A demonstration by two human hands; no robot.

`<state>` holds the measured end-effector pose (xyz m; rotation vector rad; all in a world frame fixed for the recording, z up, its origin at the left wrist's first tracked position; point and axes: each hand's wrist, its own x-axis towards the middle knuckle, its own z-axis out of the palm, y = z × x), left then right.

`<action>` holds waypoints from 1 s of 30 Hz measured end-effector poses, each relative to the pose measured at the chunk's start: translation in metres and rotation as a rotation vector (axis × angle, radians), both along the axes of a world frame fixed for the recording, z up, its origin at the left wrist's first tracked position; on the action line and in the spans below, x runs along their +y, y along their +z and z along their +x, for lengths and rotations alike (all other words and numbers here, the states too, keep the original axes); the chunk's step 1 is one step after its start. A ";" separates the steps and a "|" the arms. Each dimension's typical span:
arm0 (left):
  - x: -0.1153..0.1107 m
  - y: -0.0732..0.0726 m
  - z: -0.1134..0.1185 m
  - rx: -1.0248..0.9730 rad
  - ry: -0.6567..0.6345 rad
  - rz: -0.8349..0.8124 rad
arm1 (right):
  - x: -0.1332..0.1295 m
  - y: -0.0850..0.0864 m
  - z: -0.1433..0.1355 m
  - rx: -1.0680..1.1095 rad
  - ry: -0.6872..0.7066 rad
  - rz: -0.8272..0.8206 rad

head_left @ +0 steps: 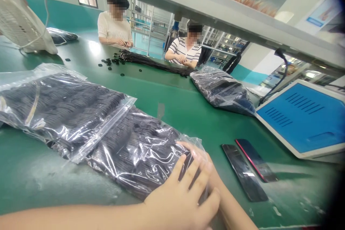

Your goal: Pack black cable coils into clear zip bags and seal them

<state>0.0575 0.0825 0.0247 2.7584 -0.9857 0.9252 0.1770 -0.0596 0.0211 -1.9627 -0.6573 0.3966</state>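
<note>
A clear zip-lock bag (pixel 134 147) packed with rows of thin black pieces lies on the green table, its right end under my hands. My left hand (pixel 183 194) reaches in from the left, fingers spread over that end. My right hand (pixel 206 161) comes from the lower right and rests on the same end, fingers stretched along its edge. My left fingers overlap it and hide its thumb side. Touching the bag on the left is another clear bag (pixel 61 107) with similar black contents. I cannot make out exactly what the pieces are.
Two phones (pixel 244 174) (pixel 256 160) lie right of my hands, near a blue-and-white box (pixel 307 115). Farther back are another filled bag (pixel 221 90), a bundle of black cords (pixel 153 63) and small black rings (pixel 109 63). Two people sit opposite. A shelf beam (pixel 188 5) crosses above.
</note>
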 end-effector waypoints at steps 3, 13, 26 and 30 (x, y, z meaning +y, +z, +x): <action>0.009 0.011 -0.007 0.137 -0.006 -0.115 | 0.000 -0.005 -0.001 0.036 -0.008 -0.006; 0.081 0.023 -0.049 0.341 0.453 -0.070 | -0.003 -0.007 0.001 0.005 0.065 0.144; 0.072 0.014 -0.057 0.347 0.484 -0.034 | -0.029 0.007 0.006 -0.080 0.355 -0.092; 0.047 0.008 -0.073 0.202 0.587 -0.148 | -0.041 0.004 0.009 -0.221 0.389 -0.242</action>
